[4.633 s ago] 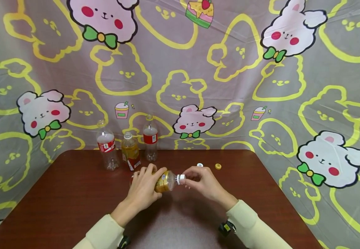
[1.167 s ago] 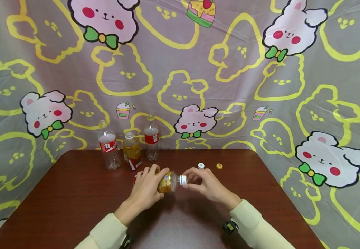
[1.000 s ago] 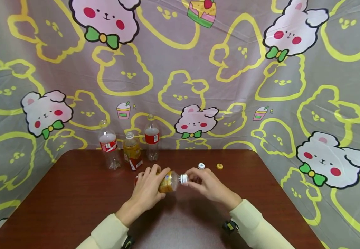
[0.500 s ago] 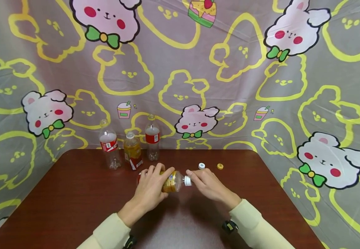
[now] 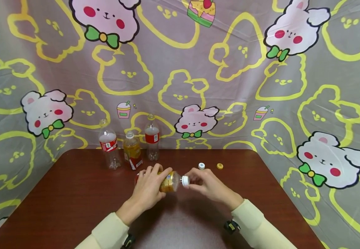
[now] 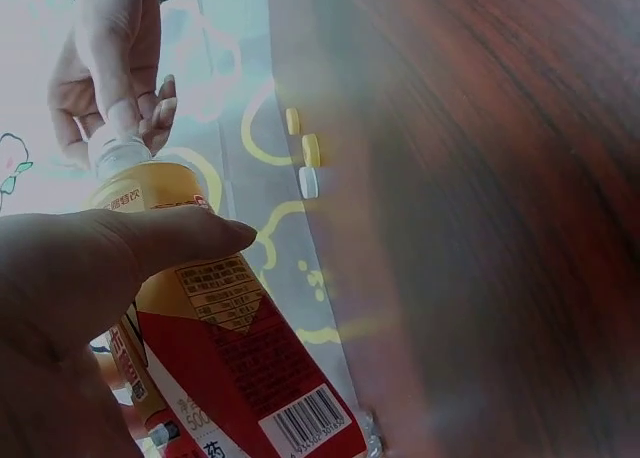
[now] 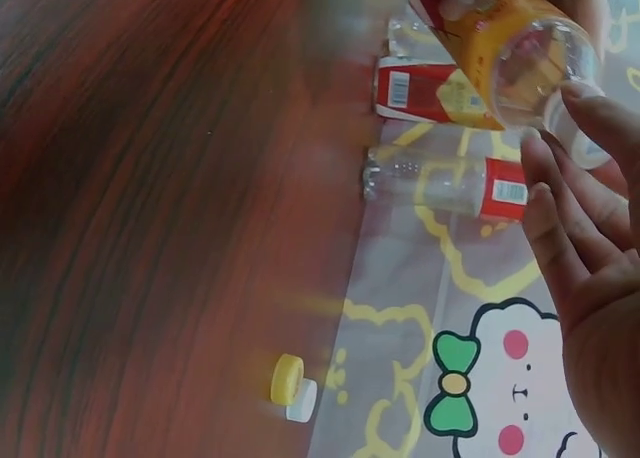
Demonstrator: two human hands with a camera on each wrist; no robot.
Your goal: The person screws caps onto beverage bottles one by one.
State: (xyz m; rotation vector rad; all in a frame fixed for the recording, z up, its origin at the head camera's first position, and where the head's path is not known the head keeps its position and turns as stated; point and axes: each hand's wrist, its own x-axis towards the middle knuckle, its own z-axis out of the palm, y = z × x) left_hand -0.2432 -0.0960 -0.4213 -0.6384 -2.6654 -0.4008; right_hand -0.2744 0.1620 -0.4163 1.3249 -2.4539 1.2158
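Observation:
My left hand (image 5: 148, 188) grips a clear plastic bottle (image 5: 168, 182) with a yellow and red label, held lying sideways above the table. Its neck points right and carries a white bottle cap (image 5: 185, 180). At that cap my right hand (image 5: 209, 185) pinches with thumb and fingers. In the left wrist view, the left thumb lies across the bottle's label (image 6: 230, 308), and the right hand (image 6: 110, 78) is at the neck end. The right wrist view shows the right thumb (image 7: 605, 118) against the cap (image 7: 572, 133), with fingers below it.
Three uncapped bottles stand at the back left: a red-labelled one (image 5: 108, 147), a yellow-labelled one (image 5: 132, 152) and another red-labelled one (image 5: 152, 138). A loose white cap (image 5: 201, 166) and a yellow cap (image 5: 219, 166) lie beyond the right hand on the brown table (image 5: 74, 200).
Half a second ago the right thumb was raised over the cap; now it sits lower, against the cap's near side. The held bottle has shifted slightly left since then.

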